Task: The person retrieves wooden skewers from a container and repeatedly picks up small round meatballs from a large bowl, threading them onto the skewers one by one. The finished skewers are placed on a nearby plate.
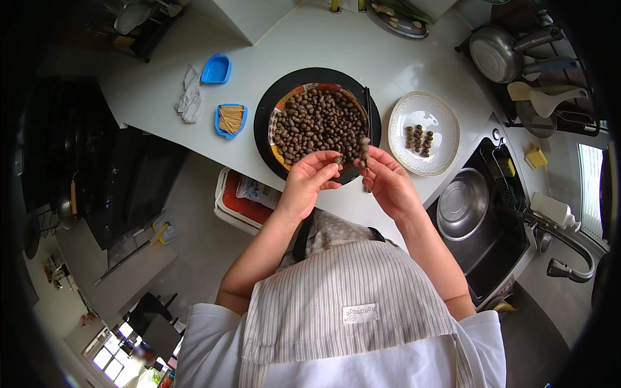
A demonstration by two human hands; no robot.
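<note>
My left hand (315,177) pinches one small brown tuber (338,159) between thumb and fingertips, above the near rim of a patterned bowl. In my right hand (388,174) is a skewer of threaded tubers (364,151), held roughly upright, with the thin stick's end showing below. The bowl (272,140) is heaped with the same small brown tubers (318,119) and stands on a round black board (262,114). To the right, a white plate with a gold pattern (422,165) carries three short tuber skewers (418,138) side by side.
Dark chopsticks (368,104) lie along the board's right side. A blue box of wooden toothpicks (231,120), a blue lid (216,69) and a grey cloth (189,94) lie left. A sink with a metal basin (463,203) is at right, below a pan rack (504,53). A stove (140,179) is left.
</note>
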